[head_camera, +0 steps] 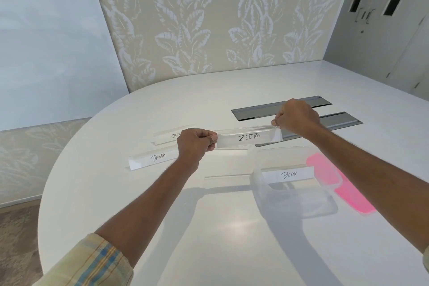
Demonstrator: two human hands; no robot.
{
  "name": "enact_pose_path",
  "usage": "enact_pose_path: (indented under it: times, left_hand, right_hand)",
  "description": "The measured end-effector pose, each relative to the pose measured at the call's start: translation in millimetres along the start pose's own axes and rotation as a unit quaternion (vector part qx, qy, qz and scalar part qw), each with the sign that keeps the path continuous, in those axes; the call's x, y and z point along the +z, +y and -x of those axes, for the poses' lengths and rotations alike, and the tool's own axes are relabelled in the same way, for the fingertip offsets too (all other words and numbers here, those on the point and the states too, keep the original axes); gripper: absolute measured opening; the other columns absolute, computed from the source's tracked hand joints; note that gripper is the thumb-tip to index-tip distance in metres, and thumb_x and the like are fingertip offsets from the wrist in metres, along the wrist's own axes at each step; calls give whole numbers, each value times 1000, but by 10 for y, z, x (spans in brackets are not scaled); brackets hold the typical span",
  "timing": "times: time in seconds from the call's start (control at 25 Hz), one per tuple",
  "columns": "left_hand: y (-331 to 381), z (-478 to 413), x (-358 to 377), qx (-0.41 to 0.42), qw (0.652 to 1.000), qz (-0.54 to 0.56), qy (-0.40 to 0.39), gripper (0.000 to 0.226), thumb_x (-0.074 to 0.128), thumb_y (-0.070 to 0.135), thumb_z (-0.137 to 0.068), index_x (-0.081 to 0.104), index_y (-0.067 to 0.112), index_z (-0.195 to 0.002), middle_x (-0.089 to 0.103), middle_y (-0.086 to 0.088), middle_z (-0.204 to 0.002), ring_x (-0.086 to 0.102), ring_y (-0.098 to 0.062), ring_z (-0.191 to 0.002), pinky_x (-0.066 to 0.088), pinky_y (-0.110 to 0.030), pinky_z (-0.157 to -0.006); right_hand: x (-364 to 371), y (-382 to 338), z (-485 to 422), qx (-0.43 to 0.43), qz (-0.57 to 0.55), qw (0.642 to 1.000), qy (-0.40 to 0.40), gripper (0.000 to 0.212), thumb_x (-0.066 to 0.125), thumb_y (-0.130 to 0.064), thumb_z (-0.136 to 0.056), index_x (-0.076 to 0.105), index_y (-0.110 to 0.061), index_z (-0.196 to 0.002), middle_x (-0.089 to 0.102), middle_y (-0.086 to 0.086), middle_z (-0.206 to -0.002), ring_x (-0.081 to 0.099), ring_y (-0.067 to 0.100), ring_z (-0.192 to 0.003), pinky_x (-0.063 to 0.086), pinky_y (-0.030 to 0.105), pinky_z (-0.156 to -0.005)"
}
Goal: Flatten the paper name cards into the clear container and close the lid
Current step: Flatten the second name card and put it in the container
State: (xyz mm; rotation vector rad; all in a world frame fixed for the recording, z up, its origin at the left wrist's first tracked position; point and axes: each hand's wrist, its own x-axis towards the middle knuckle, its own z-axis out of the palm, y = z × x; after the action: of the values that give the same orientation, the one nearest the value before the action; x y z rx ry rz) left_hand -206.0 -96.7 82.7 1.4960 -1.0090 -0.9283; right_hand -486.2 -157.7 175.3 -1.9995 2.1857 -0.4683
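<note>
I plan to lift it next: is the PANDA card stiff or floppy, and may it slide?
Probably light and bendable: the PANDA card looks like thin folded paper. Its fold likely keeps it straight lengthwise. It may slide on the glossy white table.

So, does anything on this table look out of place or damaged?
Nothing looks spilled or damaged. The pink lid lies off the clear container, beside it. The left hand and right hand pinch the ends of the ZEBRA name card, whose paper pokes out at the right end.
</note>
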Motion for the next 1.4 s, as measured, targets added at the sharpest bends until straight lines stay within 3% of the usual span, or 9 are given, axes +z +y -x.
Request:
enact_pose_path:
  times: [0.2,0.28,0.36,0.44,0.56,0.68,0.92,1.12,1.4]
  left_hand:
    - [127,163,369,8,1000,-8,-11,14,83,4,-81,84,13,-71,80,-13,-75,70,-20,-59,68,-46,-84]
    - [153,221,504,11,1000,-15,-11,17,81,4,-82,83,14,-68,80,-8,-71,68,-16,-55,67,-34,-73]
    - [162,285,635,18,999,-26,-16,20,79,4,-82,82,16,-66,77,-1,-64,65,-12,-49,55,-19,-55]
    - [173,358,768,21,999,-28,-22,23,78,2,-83,81,15,-65,76,0,-62,64,-11,-48,49,-15,-49]
    - [191,463,959,24,999,-28,-35,27,77,-1,-83,81,17,-63,78,-6,-68,64,-11,-49,59,-22,-60]
    - [182,546,1131,31,998,-25,-49,27,77,-2,-83,81,17,-64,74,-1,-60,61,-10,-46,56,-17,-53]
    - [121,632,1331,23,998,-40,-48,18,78,2,-82,82,13,-69,73,-2,-59,61,-13,-49,57,-21,-59]
    - [32,679,1436,15,998,-42,-45,16,78,3,-82,83,12,-71,73,-3,-60,61,-12,-49,57,-22,-61]
    - [-86,685,1442,7,1000,-16,-20,9,86,9,-83,86,15,-77,80,-3,-69,66,-10,-53,64,-22,-69]
  right_hand:
    - [-234,411,145,7,7,1000,6,9,85,-33,-88,86,-25,-91,78,1,-90,72,30,-92,53,35,-77]
    - [-293,579,179,7,2,1000,3,8,84,-32,-88,84,-25,-83,78,0,-86,72,30,-89,52,34,-74]
    - [-335,731,210,5,6,1000,5,16,85,-34,-88,80,-24,-75,77,-2,-80,71,28,-85,50,33,-73]
    - [-363,845,242,-24,16,1000,0,19,86,-37,-87,79,-21,-80,77,-1,-81,71,27,-86,54,34,-75]
    - [-364,914,317,-108,14,993,-42,36,91,-38,-82,81,-22,-113,79,-2,-117,70,24,-111,58,41,-95]
    - [-308,939,372,-164,24,980,-111,64,96,-32,-76,73,-21,-135,73,-2,-136,66,22,-126,54,43,-105]
    - [-85,1047,364,-209,114,960,-146,54,95,-28,-72,73,-28,-121,73,-8,-114,67,23,-108,55,39,-84]
    - [67,1129,310,-234,160,950,-132,60,93,-36,-75,69,-31,-129,70,-8,-126,65,24,-118,55,45,-94]
    - [299,1205,144,-256,167,943,-136,48,89,-34,-77,70,-33,-121,72,-11,-120,67,22,-112,55,41,-87]
